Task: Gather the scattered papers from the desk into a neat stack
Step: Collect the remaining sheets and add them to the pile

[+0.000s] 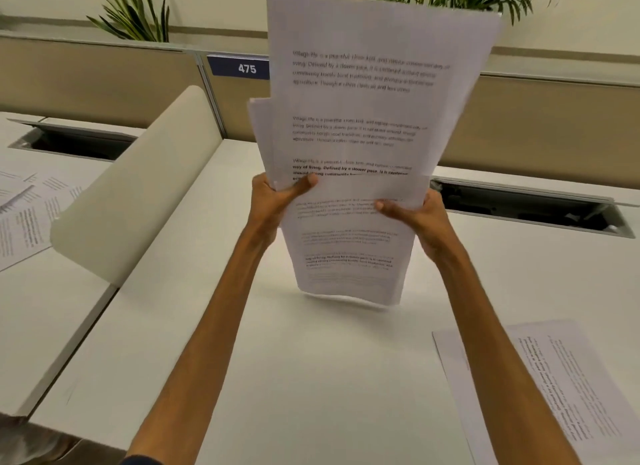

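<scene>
Currently the bundle of papers (353, 145) is held upright above the tabletop (277, 360), long axis near vertical and leaning slightly right at the top, printed face toward the camera, lower short edge pointing down at the bare surface and apparently just clear of it. Left of the bundle, the left hand (273, 194) clamps the left long edge, thumb pressed across the front sheet and the other fingers hidden behind. Right of the bundle, the right hand (415, 211) clamps the right long edge slightly lower, thumb on the front, remaining fingers out of sight. Sheets are uneven: one projects at the upper left, and top edges are staggered. Judgement: the next move is a straight downward tap of the lower edge on the tabletop to square it. Right of the bundle and nearer the camera, one loose sheet (554, 388) lies flat beside the right forearm; the right hand is nearer to it
</scene>
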Tool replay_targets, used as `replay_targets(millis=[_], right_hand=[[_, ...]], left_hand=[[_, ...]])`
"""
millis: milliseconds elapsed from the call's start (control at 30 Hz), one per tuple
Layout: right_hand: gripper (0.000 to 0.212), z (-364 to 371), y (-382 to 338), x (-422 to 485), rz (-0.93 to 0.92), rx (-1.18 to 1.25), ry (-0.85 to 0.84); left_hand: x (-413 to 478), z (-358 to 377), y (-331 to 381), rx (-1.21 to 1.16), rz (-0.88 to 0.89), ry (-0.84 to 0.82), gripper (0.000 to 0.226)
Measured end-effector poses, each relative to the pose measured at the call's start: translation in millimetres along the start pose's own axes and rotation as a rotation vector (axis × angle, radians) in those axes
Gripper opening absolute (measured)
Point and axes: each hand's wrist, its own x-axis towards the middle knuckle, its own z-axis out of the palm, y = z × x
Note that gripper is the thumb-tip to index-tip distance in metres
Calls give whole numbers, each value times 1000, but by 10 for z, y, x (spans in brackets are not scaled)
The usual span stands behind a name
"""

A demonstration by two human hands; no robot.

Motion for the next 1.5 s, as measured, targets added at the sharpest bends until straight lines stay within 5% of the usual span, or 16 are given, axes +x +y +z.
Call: replay_targets(millis=[167,767,1033,1233,1500], right_hand=[[45,-31,307,-150,44,-62,-6],[27,-160,612,-576,159,73,407],[45,-677,723,-1015,255,41,679],[38,-1108,993,-1627,440,-151,923],[90,-1528,1315,-2291,1062,-762,1084]], left_hand=[[-191,32,-241,50,-110,-32,53],[-352,537,-759,168,-211,-194,37],[-429,1223,-970,133,-446,-381,42],[-597,1747,-1339,242,-504,-534,40],[-696,1983,-1557,272,-535,-554,35]])
